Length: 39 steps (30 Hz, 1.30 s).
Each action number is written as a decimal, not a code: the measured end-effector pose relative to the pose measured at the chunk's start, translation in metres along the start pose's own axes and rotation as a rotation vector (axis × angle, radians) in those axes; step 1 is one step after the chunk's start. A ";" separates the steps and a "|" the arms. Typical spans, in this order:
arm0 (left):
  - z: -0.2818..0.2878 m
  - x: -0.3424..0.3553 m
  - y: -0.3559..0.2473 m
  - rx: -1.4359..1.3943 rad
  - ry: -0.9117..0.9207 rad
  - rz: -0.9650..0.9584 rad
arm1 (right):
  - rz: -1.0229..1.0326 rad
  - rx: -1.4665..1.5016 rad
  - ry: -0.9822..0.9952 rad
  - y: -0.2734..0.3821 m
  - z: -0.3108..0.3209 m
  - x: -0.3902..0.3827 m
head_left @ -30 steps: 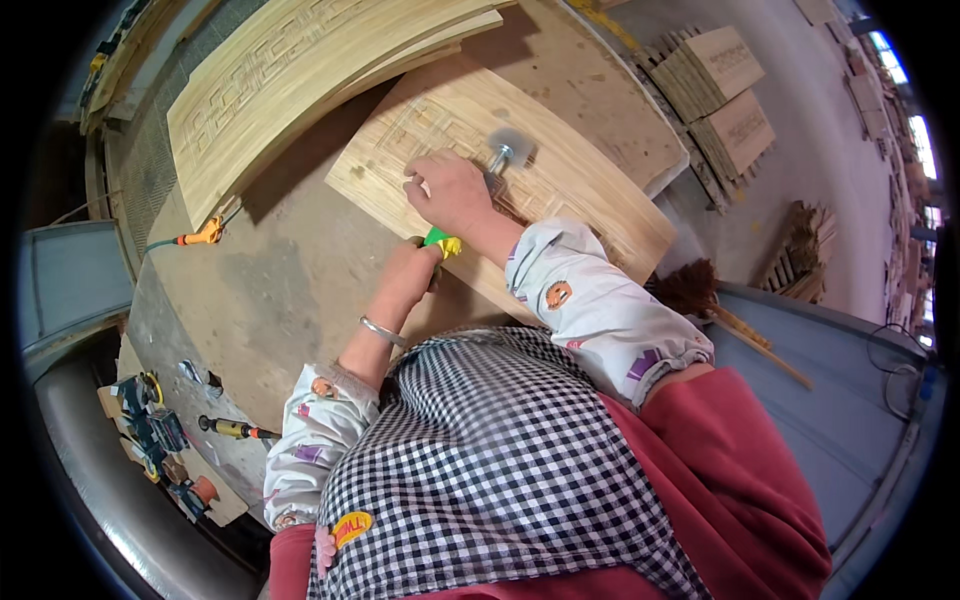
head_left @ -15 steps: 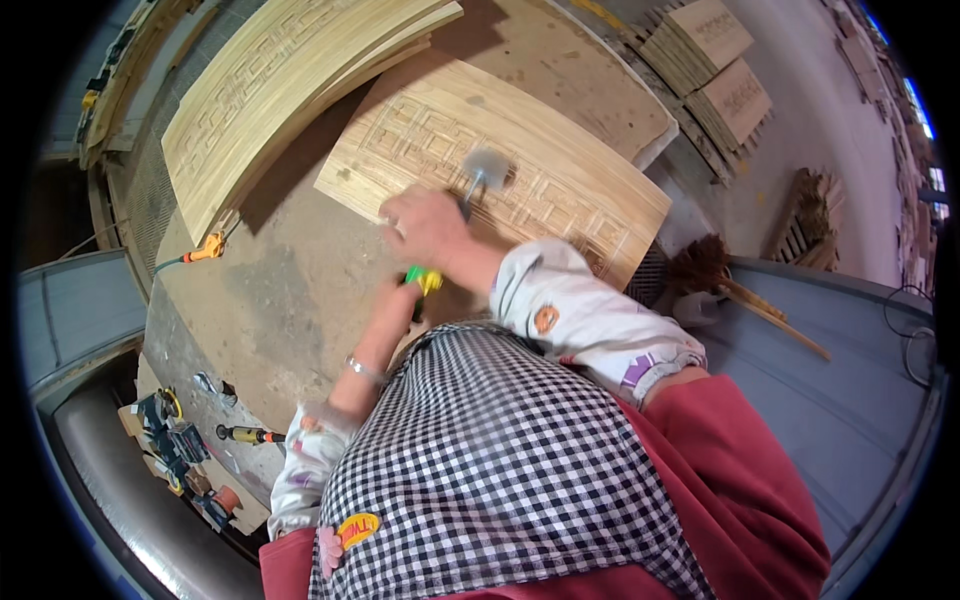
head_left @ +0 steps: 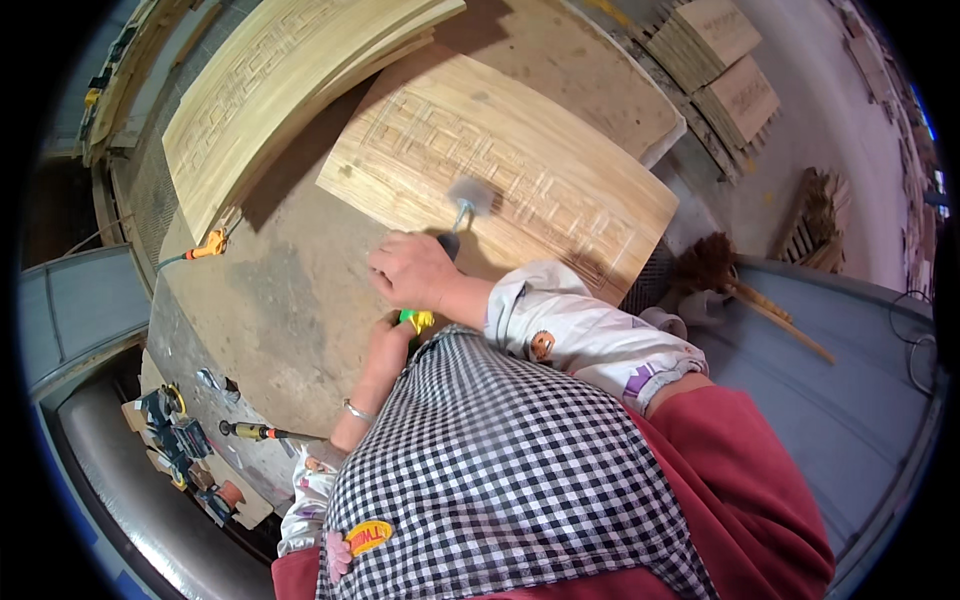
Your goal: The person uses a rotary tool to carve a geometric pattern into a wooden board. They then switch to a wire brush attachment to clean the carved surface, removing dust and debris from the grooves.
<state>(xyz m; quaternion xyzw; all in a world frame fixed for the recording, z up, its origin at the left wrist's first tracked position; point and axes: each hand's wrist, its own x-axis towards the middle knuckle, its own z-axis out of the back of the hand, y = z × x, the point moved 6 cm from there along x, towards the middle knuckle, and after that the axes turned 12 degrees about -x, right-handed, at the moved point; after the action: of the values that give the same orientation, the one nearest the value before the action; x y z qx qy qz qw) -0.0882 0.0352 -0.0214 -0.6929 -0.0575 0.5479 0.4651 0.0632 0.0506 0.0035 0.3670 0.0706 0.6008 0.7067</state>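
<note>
A carved wooden panel (head_left: 560, 155) lies on the workbench in front of me, its raised geometric pattern facing up. My right hand (head_left: 412, 270) is closed around the front of a handheld rotary grinder (head_left: 449, 243). At the end of its thin shaft, a round grey head (head_left: 469, 196) is blurred, over the panel's near edge; whether it touches the wood I cannot tell. Close to my body, my left hand (head_left: 382, 342) is wrapped round the tool's rear end, where a green and yellow part (head_left: 418, 320) shows. My fingers are partly hidden.
Curved carved panels (head_left: 290, 90) are stacked at the bench's far left, an orange hose coupling (head_left: 212, 244) beside them. A second rotary tool (head_left: 250, 431) and several power tools (head_left: 180, 440) lie lower left. To the right are a brush (head_left: 705, 260) and stacked boards (head_left: 735, 100).
Both hands have drawn the grinder toward my body and slightly left. Its round head has moved from the carved pattern to the panel's near edge.
</note>
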 end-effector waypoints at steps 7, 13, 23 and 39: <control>-0.031 0.011 -0.042 0.073 0.061 0.069 | -0.145 -0.118 0.076 -0.040 0.014 0.025; 0.000 0.006 0.001 0.016 -0.018 -0.083 | -0.030 -0.009 0.054 -0.002 0.003 -0.002; -0.070 0.045 -0.051 0.134 0.162 0.014 | -0.162 -0.135 -0.039 -0.077 0.049 0.022; -0.082 0.023 -0.037 0.058 0.102 0.102 | -0.149 -0.073 -0.073 -0.074 0.059 -0.004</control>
<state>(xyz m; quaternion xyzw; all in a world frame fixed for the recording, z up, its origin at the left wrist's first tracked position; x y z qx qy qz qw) 0.0034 0.0220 -0.0147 -0.7082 0.0175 0.5364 0.4587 0.1526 0.0210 0.0001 0.3564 0.0502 0.5349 0.7644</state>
